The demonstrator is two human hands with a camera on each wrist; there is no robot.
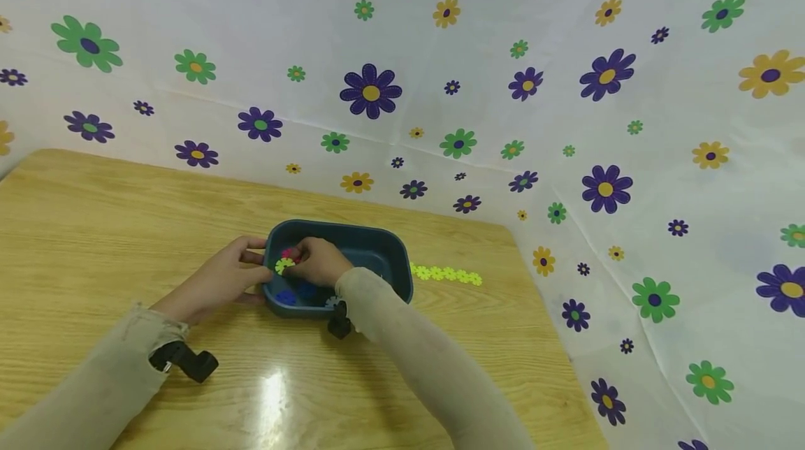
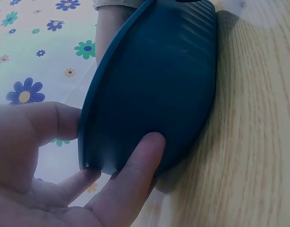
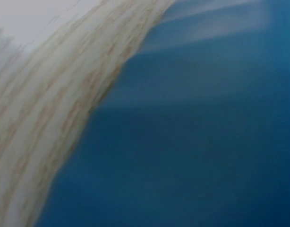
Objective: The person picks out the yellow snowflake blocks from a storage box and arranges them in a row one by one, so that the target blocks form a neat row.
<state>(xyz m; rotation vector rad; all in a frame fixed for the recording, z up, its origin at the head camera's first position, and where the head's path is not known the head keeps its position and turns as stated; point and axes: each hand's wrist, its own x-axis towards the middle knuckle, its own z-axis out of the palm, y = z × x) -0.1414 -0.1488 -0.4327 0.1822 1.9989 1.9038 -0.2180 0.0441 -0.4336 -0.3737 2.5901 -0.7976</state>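
A dark blue-green plastic bin (image 1: 377, 237) sits on the table. My left hand (image 1: 229, 275) holds its left end, and in the left wrist view the fingers (image 2: 144, 156) lie against the end wall and rim. Inside the bin, my right hand (image 1: 322, 263) pinches a yellow-green flower-shaped plastic piece (image 1: 284, 266) near the left end. Pink pieces (image 1: 291, 253) show just behind its fingertips. Blue flower pieces (image 1: 286, 297) lie on the bin's floor. The right wrist view is blurred, with only the bin's wall (image 3: 183, 142) and the table in it.
To the right of the bin, a row of joined yellow-green flower pieces (image 1: 449, 274) lies on the wooden table (image 1: 157, 212). A white cloth printed with flowers (image 1: 409, 38) hangs behind and along the right side. Each wrist wears a black camera mount (image 1: 189, 360).
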